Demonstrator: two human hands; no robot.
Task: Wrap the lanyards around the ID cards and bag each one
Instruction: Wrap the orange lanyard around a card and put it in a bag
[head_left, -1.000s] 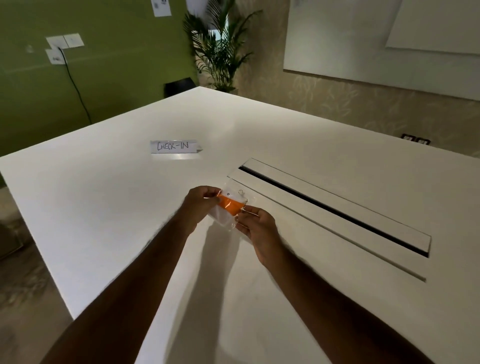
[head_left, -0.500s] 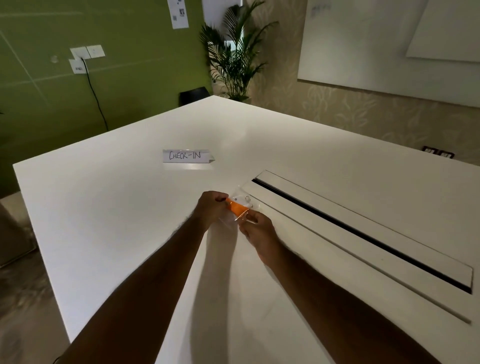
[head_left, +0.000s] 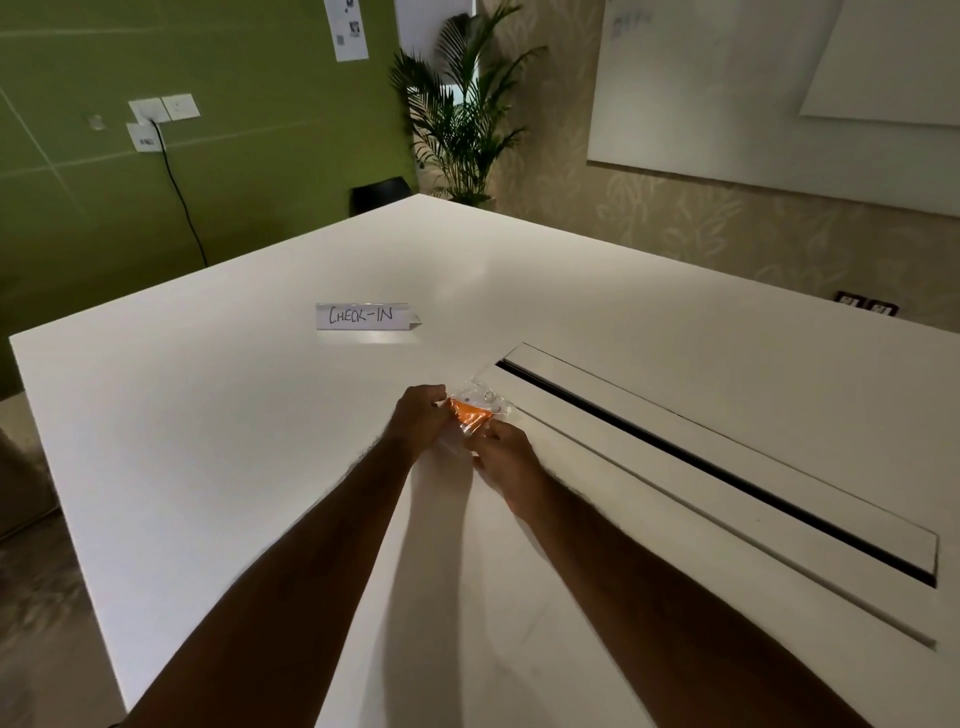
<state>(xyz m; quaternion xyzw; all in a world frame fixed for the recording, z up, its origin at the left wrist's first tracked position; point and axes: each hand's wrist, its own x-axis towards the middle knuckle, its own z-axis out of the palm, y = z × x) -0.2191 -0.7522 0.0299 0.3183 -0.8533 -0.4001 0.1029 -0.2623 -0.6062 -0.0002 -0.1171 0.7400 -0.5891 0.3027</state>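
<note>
A small clear plastic bag (head_left: 487, 397) sits between my hands over the white table (head_left: 208, 441). Inside it shows an orange lanyard bundle (head_left: 470, 413) with a metal clip near the top; the ID card itself I cannot make out. My left hand (head_left: 418, 418) pinches the bag's left edge with curled fingers. My right hand (head_left: 501, 452) pinches its lower right corner. Part of the bag is hidden behind both hands.
A folded paper sign reading CHECK-IN (head_left: 363, 316) stands on the table beyond my hands. A long cable slot with a lid (head_left: 701, 467) runs to the right of the bag. A potted palm (head_left: 462, 104) and a black bin (head_left: 379, 192) stand past the table's far corner.
The bag with the orange lanyard has stayed between both hands, and my fingers have shifted slightly along its edges. My head moved, so the table sits lower in view.
</note>
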